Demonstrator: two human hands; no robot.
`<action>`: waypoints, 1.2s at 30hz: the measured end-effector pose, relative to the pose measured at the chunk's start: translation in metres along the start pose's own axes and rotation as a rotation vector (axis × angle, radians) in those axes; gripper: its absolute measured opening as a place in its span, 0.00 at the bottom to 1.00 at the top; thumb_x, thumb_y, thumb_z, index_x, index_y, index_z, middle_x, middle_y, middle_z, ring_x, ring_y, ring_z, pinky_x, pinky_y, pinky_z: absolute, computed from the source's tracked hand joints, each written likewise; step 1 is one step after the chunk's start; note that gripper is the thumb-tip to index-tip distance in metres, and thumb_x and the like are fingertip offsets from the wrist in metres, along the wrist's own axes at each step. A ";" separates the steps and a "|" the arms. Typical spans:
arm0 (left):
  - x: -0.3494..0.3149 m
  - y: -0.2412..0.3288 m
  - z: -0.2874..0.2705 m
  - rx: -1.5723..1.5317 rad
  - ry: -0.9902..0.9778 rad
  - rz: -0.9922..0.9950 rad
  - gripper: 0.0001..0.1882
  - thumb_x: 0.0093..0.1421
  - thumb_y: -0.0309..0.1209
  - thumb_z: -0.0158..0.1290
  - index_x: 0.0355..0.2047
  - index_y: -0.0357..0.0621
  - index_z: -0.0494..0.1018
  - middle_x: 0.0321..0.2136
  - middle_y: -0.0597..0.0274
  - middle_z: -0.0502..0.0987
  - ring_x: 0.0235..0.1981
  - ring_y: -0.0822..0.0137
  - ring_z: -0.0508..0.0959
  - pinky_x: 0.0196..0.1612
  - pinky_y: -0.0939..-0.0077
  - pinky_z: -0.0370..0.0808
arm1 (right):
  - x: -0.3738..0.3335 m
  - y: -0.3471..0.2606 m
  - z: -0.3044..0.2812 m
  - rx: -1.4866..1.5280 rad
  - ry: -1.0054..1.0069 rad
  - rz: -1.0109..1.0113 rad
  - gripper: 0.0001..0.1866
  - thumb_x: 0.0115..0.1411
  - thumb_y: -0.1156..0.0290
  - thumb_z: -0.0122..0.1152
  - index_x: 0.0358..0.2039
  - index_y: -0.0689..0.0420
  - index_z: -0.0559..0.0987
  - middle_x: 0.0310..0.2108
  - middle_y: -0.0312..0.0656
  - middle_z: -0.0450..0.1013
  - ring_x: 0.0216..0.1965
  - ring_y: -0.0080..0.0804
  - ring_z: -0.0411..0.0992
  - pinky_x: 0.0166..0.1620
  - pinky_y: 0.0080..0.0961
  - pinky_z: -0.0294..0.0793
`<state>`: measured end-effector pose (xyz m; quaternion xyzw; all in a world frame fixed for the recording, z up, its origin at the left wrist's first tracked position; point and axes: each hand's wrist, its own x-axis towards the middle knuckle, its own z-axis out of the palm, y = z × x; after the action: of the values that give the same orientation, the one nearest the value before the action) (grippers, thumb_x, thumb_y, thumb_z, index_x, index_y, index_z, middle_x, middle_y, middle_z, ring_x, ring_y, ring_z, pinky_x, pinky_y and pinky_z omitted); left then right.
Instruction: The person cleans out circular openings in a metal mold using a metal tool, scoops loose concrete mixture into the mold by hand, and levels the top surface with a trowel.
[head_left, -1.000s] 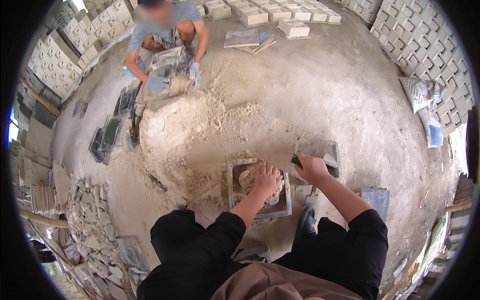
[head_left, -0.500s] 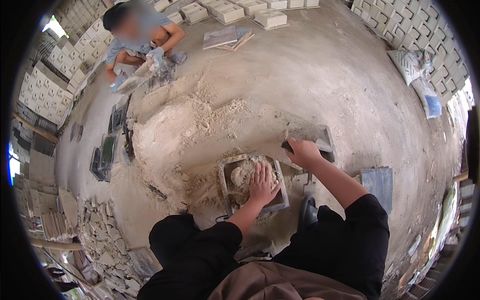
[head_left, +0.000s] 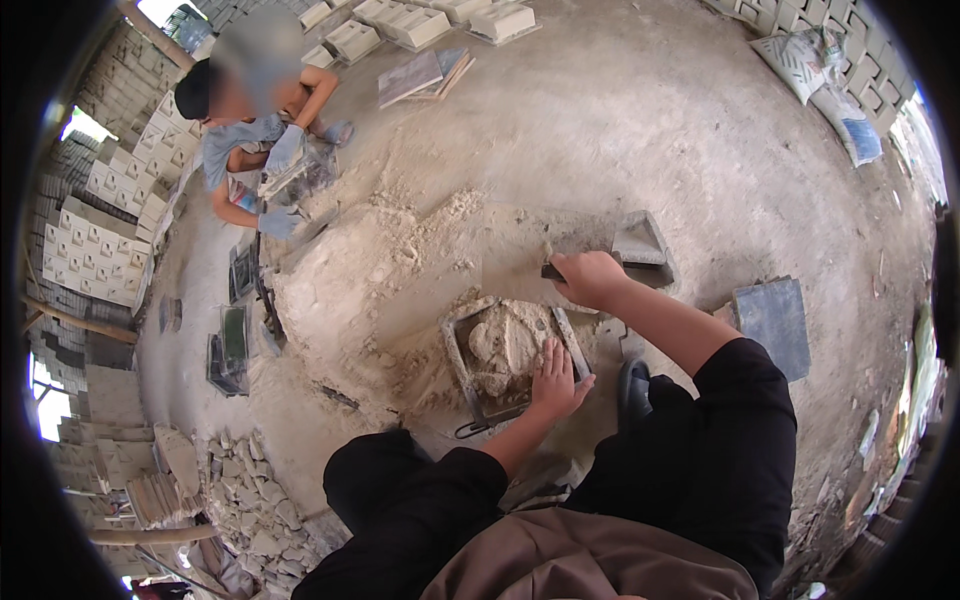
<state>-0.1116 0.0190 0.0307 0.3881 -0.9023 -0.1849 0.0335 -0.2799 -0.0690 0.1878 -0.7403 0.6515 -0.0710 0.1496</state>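
A: Quick rundown on materials?
B: Squarish, thin-walled grey frame (head_left: 462, 372), prob. metal, flat on the dusty beige floor (head_left: 650, 130) in front of the person's knees. Inside: lumpy, pale-beige damp-looking mix (head_left: 503, 343), rounded clods on top, some crumbs around the rim.
A: And next to it?
B: L. of frame: broad heap of pale powder (head_left: 340, 265), fine w/ rough crumbs along its far edge. Beyond the R hand: grey block-shaped thing w/ sloping faces (head_left: 638, 240). Farther R: dark slate-grey rectangular slab (head_left: 772, 325), flat.
A: Hands?
B: L hand (head_left: 560, 382): open, palm down, fingers almost side by side, thumb out; fingertips on the mix, by the frame's R side. Not gripping anything.
A: R hand?
B: R hand (head_left: 592, 280): fingers curled tight round a dark, narrow, hard-edged piece (head_left: 552, 271), just past the frame's far R corner. Mostly hidden by the fist, can't tell what it is.
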 end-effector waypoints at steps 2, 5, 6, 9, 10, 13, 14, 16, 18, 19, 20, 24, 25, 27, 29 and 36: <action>-0.007 -0.001 -0.003 -0.095 -0.044 0.002 0.41 0.56 0.55 0.36 0.54 0.25 0.51 0.58 0.41 0.47 0.61 0.48 0.42 0.59 0.54 0.45 | -0.001 -0.003 0.001 0.008 -0.011 -0.001 0.11 0.52 0.64 0.49 0.32 0.58 0.68 0.22 0.48 0.72 0.26 0.47 0.72 0.30 0.40 0.70; 0.006 -0.018 -0.020 0.024 0.187 -0.024 0.37 0.56 0.51 0.39 0.55 0.31 0.51 0.58 0.42 0.47 0.61 0.47 0.43 0.59 0.55 0.43 | -0.002 -0.004 0.002 0.013 -0.039 -0.008 0.12 0.52 0.64 0.49 0.32 0.58 0.68 0.23 0.48 0.72 0.27 0.47 0.72 0.31 0.39 0.70; 0.008 -0.024 -0.027 0.065 0.217 -0.045 0.37 0.56 0.51 0.39 0.56 0.32 0.51 0.58 0.42 0.47 0.61 0.47 0.44 0.59 0.55 0.43 | -0.003 -0.003 0.004 0.016 -0.028 -0.011 0.12 0.52 0.63 0.49 0.32 0.57 0.68 0.22 0.48 0.72 0.26 0.47 0.72 0.30 0.40 0.70; -0.002 -0.040 -0.024 0.095 0.181 -0.026 0.38 0.56 0.52 0.39 0.57 0.34 0.48 0.59 0.43 0.45 0.61 0.48 0.44 0.59 0.55 0.43 | -0.003 0.001 0.007 0.019 -0.010 -0.022 0.12 0.51 0.61 0.50 0.32 0.56 0.69 0.22 0.47 0.72 0.25 0.47 0.71 0.30 0.40 0.70; -0.009 -0.042 -0.022 0.110 0.167 0.003 0.39 0.56 0.53 0.38 0.57 0.34 0.48 0.59 0.43 0.44 0.60 0.48 0.45 0.59 0.55 0.43 | -0.004 0.002 0.007 0.017 -0.016 -0.017 0.12 0.51 0.62 0.50 0.31 0.56 0.69 0.22 0.47 0.72 0.25 0.47 0.71 0.30 0.40 0.70; -0.032 -0.039 -0.014 0.099 0.109 -0.023 0.41 0.55 0.54 0.37 0.58 0.33 0.46 0.59 0.44 0.43 0.59 0.48 0.48 0.59 0.55 0.44 | -0.004 0.001 0.007 -0.001 -0.033 -0.011 0.11 0.51 0.64 0.49 0.32 0.57 0.69 0.23 0.48 0.72 0.26 0.46 0.72 0.31 0.40 0.70; -0.039 -0.038 -0.011 0.075 0.088 -0.042 0.41 0.56 0.54 0.37 0.58 0.33 0.46 0.59 0.44 0.43 0.59 0.47 0.48 0.59 0.55 0.44 | -0.004 0.000 0.006 -0.007 -0.039 -0.012 0.11 0.52 0.65 0.49 0.32 0.57 0.70 0.23 0.48 0.72 0.27 0.46 0.72 0.31 0.39 0.71; -0.051 -0.034 -0.009 0.073 0.104 -0.068 0.41 0.55 0.54 0.37 0.58 0.34 0.46 0.58 0.44 0.45 0.58 0.46 0.50 0.59 0.54 0.43 | -0.004 -0.001 0.004 -0.014 -0.047 -0.018 0.11 0.52 0.65 0.49 0.33 0.58 0.69 0.23 0.48 0.72 0.26 0.46 0.72 0.31 0.40 0.71; -0.056 -0.031 -0.013 0.103 0.132 -0.070 0.40 0.55 0.54 0.38 0.58 0.34 0.46 0.58 0.43 0.46 0.58 0.46 0.50 0.59 0.54 0.43 | -0.003 -0.002 0.004 -0.020 -0.062 -0.017 0.12 0.52 0.65 0.49 0.34 0.58 0.69 0.22 0.48 0.72 0.26 0.46 0.72 0.30 0.40 0.71; -0.050 -0.031 -0.020 0.111 0.169 -0.058 0.39 0.56 0.53 0.38 0.58 0.34 0.48 0.58 0.44 0.48 0.59 0.47 0.49 0.59 0.53 0.43 | -0.004 0.000 0.005 -0.018 -0.052 -0.019 0.12 0.51 0.64 0.49 0.33 0.57 0.69 0.22 0.48 0.72 0.26 0.47 0.72 0.30 0.40 0.71; -0.042 -0.037 -0.023 0.133 0.208 -0.076 0.39 0.56 0.53 0.38 0.57 0.34 0.48 0.58 0.44 0.48 0.59 0.47 0.48 0.59 0.53 0.43 | -0.004 0.000 0.008 -0.014 -0.039 -0.024 0.12 0.51 0.63 0.50 0.33 0.57 0.69 0.22 0.48 0.72 0.25 0.47 0.72 0.30 0.40 0.70; -0.022 -0.061 -0.033 0.177 0.229 -0.134 0.37 0.56 0.52 0.39 0.56 0.34 0.52 0.58 0.46 0.48 0.60 0.48 0.47 0.59 0.53 0.44 | -0.004 -0.008 0.006 -0.004 -0.015 -0.061 0.13 0.51 0.62 0.50 0.33 0.56 0.68 0.22 0.48 0.72 0.25 0.48 0.71 0.29 0.41 0.70; -0.024 -0.062 -0.033 0.176 0.216 -0.108 0.37 0.56 0.52 0.39 0.56 0.34 0.52 0.58 0.47 0.48 0.60 0.48 0.47 0.59 0.53 0.44 | -0.004 -0.008 0.008 -0.013 -0.026 -0.064 0.13 0.51 0.62 0.50 0.33 0.56 0.68 0.22 0.48 0.72 0.25 0.47 0.71 0.29 0.40 0.70; -0.031 -0.063 -0.033 0.200 0.166 -0.072 0.36 0.55 0.52 0.39 0.55 0.34 0.54 0.58 0.47 0.49 0.60 0.48 0.47 0.59 0.53 0.45 | -0.005 -0.006 0.011 -0.029 -0.050 -0.073 0.13 0.51 0.61 0.51 0.33 0.56 0.69 0.22 0.48 0.72 0.25 0.47 0.72 0.29 0.40 0.70; -0.049 -0.058 -0.027 0.246 0.088 -0.052 0.36 0.55 0.53 0.39 0.55 0.35 0.54 0.58 0.49 0.49 0.60 0.48 0.46 0.59 0.53 0.45 | -0.006 -0.002 0.014 -0.050 -0.071 -0.069 0.13 0.51 0.61 0.51 0.33 0.56 0.69 0.22 0.48 0.72 0.25 0.47 0.72 0.30 0.40 0.71; -0.097 -0.061 -0.024 0.170 0.061 -0.063 0.38 0.55 0.53 0.39 0.55 0.32 0.53 0.58 0.48 0.50 0.60 0.48 0.47 0.57 0.54 0.49 | -0.005 -0.005 0.016 -0.067 -0.091 -0.098 0.12 0.51 0.64 0.50 0.33 0.57 0.69 0.22 0.47 0.72 0.26 0.46 0.72 0.30 0.39 0.71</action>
<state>0.0030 0.0428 0.0395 0.4230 -0.9007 -0.0967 0.0223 -0.2707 -0.0612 0.1748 -0.7783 0.6091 -0.0225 0.1507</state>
